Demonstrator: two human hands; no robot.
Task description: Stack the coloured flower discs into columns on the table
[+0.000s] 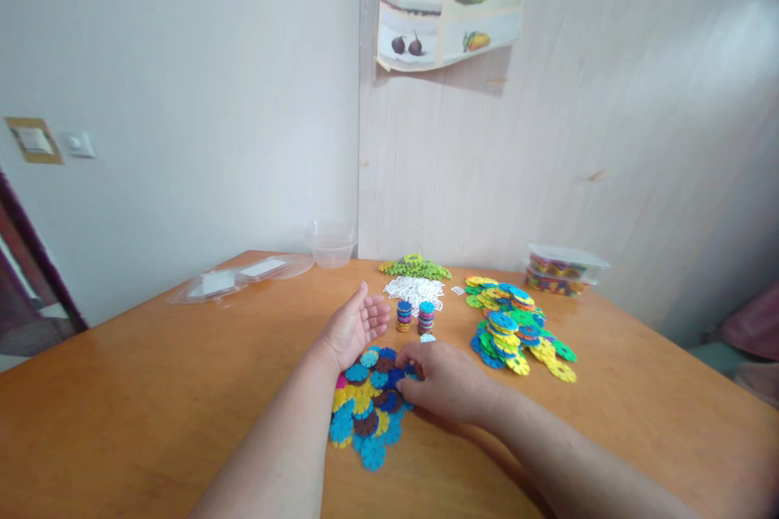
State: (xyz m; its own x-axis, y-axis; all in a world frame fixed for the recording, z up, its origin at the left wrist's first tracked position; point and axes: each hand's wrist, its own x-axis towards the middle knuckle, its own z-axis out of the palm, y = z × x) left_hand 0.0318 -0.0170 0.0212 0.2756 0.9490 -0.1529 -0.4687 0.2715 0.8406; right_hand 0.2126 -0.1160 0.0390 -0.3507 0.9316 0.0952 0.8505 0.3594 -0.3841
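My left hand point(359, 326) is held over the far left edge of a loose heap of notched plastic discs point(366, 423), palm turned to the right. Its fingers are loosely stretched and hold nothing. At the right side of the heap, my right hand point(443, 381) has thumb and index finger curled around a dark blue notched disc point(394, 378). The heap mixes light blue, dark blue, yellow and brown pieces. Just beyond the hands stand two small upright stacks of discs, a left stack point(403, 316) and a right stack point(427, 318). A pale blue disc point(428, 338) lies near the right stack.
Behind the stacks lie white lattice pieces point(414, 292) and green pieces point(417, 268). Larger coloured discs point(517, 328) spread to the right. A filled plastic box point(560, 269), a clear tub point(332, 245) and clear lids point(234, 280) sit along the table's back.
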